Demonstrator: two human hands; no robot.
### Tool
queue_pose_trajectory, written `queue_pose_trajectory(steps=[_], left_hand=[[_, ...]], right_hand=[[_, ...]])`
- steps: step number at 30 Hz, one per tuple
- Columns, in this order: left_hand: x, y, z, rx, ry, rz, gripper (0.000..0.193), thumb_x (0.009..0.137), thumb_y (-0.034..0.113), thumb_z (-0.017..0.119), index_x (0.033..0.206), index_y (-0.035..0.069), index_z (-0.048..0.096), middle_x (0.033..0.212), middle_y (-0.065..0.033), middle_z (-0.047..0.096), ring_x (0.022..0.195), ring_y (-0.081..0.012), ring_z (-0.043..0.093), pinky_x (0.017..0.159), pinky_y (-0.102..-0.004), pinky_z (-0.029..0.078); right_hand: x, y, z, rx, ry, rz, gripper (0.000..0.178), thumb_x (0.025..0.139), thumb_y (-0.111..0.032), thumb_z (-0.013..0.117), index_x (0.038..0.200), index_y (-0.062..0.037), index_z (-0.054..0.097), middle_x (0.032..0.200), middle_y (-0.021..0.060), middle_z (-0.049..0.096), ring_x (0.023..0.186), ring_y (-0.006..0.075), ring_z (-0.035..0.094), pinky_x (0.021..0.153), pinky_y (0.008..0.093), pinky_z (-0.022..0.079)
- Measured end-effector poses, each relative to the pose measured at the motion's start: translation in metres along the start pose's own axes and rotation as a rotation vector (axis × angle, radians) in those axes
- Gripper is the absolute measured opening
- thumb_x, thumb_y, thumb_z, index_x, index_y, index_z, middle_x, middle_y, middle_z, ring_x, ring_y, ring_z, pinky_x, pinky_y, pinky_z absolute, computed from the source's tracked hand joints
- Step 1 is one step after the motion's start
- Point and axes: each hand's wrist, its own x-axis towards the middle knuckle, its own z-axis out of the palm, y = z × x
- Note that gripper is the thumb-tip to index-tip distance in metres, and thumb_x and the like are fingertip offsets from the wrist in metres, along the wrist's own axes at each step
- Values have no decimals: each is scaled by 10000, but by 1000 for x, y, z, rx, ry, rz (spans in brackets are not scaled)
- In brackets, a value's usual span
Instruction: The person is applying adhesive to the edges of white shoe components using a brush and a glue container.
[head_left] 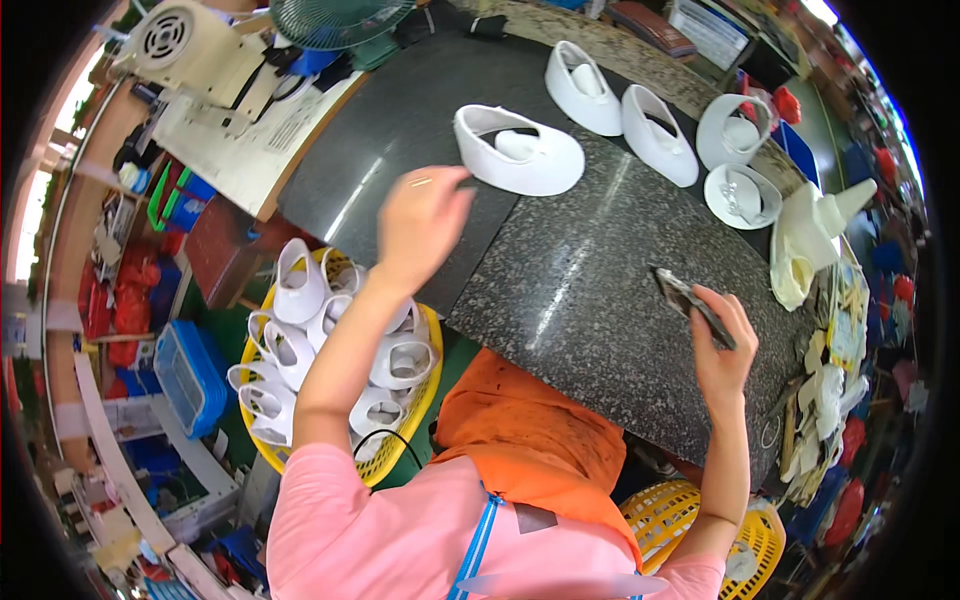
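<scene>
My left hand [425,222], blurred by motion, is raised over the dark tabletop [560,290]. Just beyond its fingertips lies a white shoe upper [555,165] with a wide opening and a white piece inside; I cannot tell whether they touch. My right hand [722,345] is closed around a flat, dark metal hand tool [693,303] with a pale, worn-looking end. Its exact kind is unclear. Farther back stand more white uppers, one [583,88] near the far edge and another [660,137] beside it.
A yellow basket [432,400] full of white uppers stands at my left, a second yellow basket [665,510] below right. Two uppers [735,133] and a pale shoe-last stand [805,240] occupy the table's right end. Back left are a beige machine [190,50] and a green fan [340,20].
</scene>
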Motion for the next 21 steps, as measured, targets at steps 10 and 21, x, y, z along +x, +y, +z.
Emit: queue_pose_trajectory(steps=[10,21], left_hand=[[92,93,58,-1489,-277,-520,517,810,93,582,1297,46,413,984,-129,627,874,-247,625,784,-388,494],[57,142,66,-2287,-387,-748,598,906,575,354,1086,27,513,772,-66,412,517,-141,331,513,-287,291]], right_hand=[[20,4,-17,347,-36,417,189,748,73,520,895,2,616,918,81,585,874,170,572,741,268,431],[69,5,-3,-189,-311,332,426,801,-405,601,972,-15,588,738,172,644,775,347,653,720,431,508]])
